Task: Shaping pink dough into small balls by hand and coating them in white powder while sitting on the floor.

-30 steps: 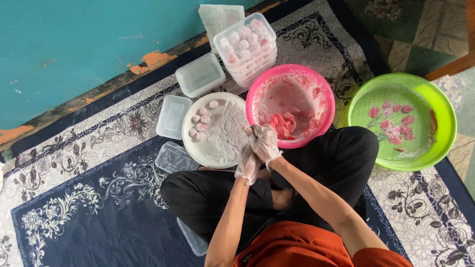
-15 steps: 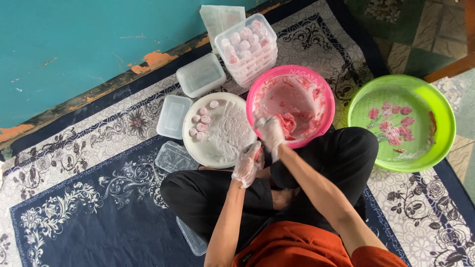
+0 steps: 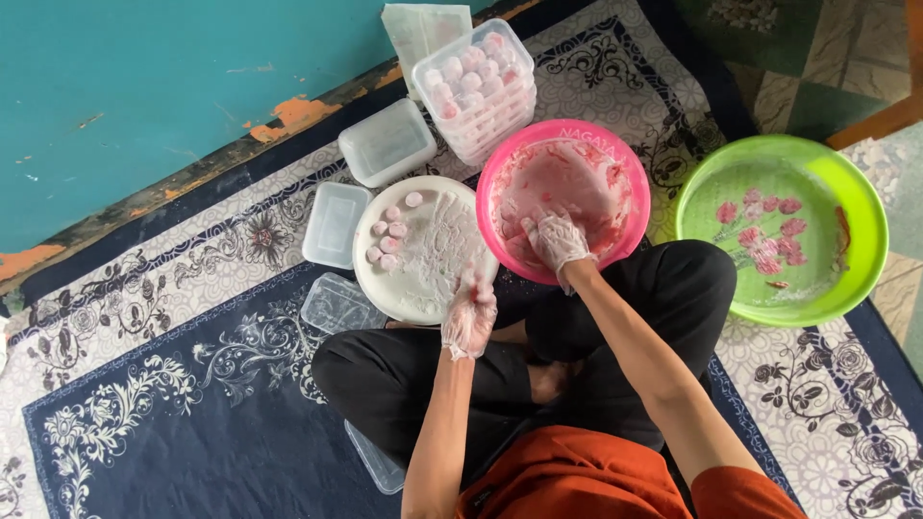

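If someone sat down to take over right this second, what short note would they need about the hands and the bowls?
Right hand, gloved, is down in the round pink plastic bowl on the pink dough; whether it grips any is unclear.
Left hand, gloved and floury, hovers at the edge of the round white floured plate.
Done: a few small pink balls lie on the plate; a clear lidded box of balls tops a stack.
Left: dough remains in the pink bowl.

A home floor: patterned rug beside chipped teal wall.
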